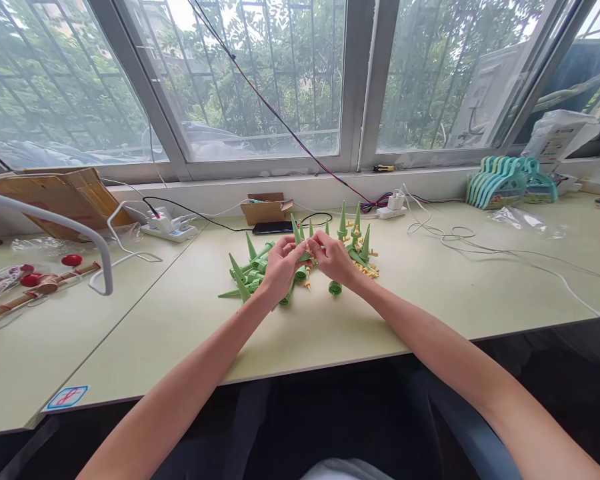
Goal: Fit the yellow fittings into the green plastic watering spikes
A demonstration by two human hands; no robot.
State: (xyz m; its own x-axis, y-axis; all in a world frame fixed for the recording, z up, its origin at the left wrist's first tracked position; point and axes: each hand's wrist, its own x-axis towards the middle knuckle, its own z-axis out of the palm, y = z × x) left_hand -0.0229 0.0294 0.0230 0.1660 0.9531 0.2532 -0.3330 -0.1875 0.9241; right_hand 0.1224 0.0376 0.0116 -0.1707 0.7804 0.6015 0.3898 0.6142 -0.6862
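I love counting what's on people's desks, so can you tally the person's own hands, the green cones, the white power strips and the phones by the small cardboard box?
Hands: 2 (left hand, right hand)
Green cones: at least 8, as some overlap
White power strips: 2
Black phone: 1
Total: at least 13

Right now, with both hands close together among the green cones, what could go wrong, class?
The right hand is close to the upright green cones, so it might knock one over. The small yellow pieces lie loose on the table, and a bump could scatter them.
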